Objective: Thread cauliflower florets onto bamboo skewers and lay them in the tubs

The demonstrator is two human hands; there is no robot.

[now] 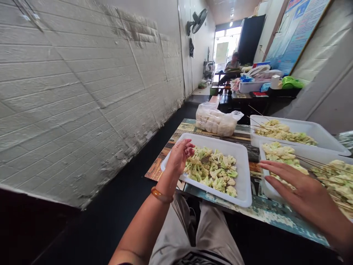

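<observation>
A white tray of loose cauliflower florets lies on the table in front of me. My left hand, an amber bangle on its wrist, hovers over the tray's left edge with fingers curled loosely and nothing visible in them. My right hand is spread flat, fingers apart, over the near edge of a second white tray holding cauliflower threaded on thin wooden skewers. It holds nothing.
A third white tray of skewered cauliflower stands behind. A clear plastic bag of pale pieces lies at the table's far end. A white brick wall runs along the left. A seated person and cluttered tables are farther back.
</observation>
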